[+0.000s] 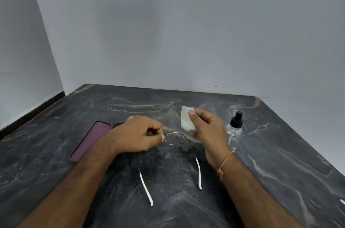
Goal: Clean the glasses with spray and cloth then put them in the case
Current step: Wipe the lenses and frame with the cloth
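Note:
Thin-rimmed glasses point(175, 139) with white temple tips are held over the dark marble table point(280, 153), temples unfolded and pointing toward me. My left hand point(138, 134) pinches the frame near its bridge and covers the left lens. My right hand point(207, 130) pinches a small white cloth point(186, 118) just above the right lens. A clear spray bottle point(234, 130) with a black pump stands upright behind my right wrist. The purple case point(91, 140) lies open to the left of my left hand, its right half hidden behind that hand.
The table sits in a corner, with grey walls at the back and left. The table's right edge runs diagonally toward the lower right. A small white object point(342, 202) shows at the right border.

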Motion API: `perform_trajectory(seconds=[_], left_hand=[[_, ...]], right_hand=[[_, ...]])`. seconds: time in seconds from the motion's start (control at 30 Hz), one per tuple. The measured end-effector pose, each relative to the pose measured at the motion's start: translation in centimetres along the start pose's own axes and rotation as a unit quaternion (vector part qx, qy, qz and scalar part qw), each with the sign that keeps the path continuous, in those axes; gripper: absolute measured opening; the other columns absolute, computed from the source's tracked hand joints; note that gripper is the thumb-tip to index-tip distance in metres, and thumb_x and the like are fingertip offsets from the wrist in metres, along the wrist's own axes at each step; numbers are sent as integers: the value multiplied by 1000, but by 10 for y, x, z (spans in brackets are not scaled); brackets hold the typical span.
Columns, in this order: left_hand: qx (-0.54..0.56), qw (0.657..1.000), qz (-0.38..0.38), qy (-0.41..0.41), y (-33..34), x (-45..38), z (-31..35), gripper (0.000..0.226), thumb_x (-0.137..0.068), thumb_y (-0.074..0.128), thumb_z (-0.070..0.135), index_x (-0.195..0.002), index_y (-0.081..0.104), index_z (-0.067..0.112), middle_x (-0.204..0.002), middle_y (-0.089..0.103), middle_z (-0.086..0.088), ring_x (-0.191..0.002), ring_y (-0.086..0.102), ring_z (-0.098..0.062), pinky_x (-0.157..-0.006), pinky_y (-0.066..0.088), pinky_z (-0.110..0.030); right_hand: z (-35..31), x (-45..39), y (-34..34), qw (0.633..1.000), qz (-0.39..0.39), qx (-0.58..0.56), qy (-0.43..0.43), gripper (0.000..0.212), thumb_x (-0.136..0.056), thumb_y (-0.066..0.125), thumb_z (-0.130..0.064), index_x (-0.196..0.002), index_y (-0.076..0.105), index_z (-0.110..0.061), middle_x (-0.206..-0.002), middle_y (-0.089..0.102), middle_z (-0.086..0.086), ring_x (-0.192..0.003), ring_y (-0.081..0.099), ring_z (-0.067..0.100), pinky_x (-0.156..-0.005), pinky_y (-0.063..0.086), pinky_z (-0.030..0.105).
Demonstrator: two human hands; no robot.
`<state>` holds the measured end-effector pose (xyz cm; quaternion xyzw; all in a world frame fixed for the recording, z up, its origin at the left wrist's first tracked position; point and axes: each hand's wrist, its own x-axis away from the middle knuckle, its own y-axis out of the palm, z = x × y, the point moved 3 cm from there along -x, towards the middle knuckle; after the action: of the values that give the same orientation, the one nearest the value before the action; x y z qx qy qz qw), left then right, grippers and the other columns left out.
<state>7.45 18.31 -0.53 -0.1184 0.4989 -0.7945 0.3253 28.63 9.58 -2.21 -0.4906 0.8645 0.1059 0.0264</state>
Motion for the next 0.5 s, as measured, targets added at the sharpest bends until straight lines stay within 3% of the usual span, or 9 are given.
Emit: perform_trajectory(seconds=[0.17, 0.33, 0.5], left_hand=[[-73, 997, 31, 11, 3, 1, 3, 16, -94, 71, 48, -87, 80, 37, -92, 77, 26, -92, 69, 5, -110, 46, -47], [-92, 990, 105, 26, -2, 4, 7, 43, -85, 56, 80, -101, 80, 48, -93, 74, 34, -94, 63, 12, -93, 41, -34], [-30, 963, 255, 88, -2, 4, 19, 51, -90, 70, 69, -134, 68, 43, -107, 67, 28, -89, 62, 6, -75, 50, -18]], right_hand=[[-1, -1, -1, 998, 9, -56, -12, 15, -101, 76, -24, -112, 86, -29, -115, 82, -3, -94, 74, 14, -66, 58, 24], [-3, -1, 0, 991, -19, -129, 5, 20, -99, 78, -19, -118, 85, -19, -119, 82, 1, -100, 78, 20, -70, 62, 28], [-8, 4, 4, 989, -43, -140, 9, 29, -95, 79, -10, -123, 80, -15, -114, 83, 6, -102, 80, 26, -69, 66, 32]])
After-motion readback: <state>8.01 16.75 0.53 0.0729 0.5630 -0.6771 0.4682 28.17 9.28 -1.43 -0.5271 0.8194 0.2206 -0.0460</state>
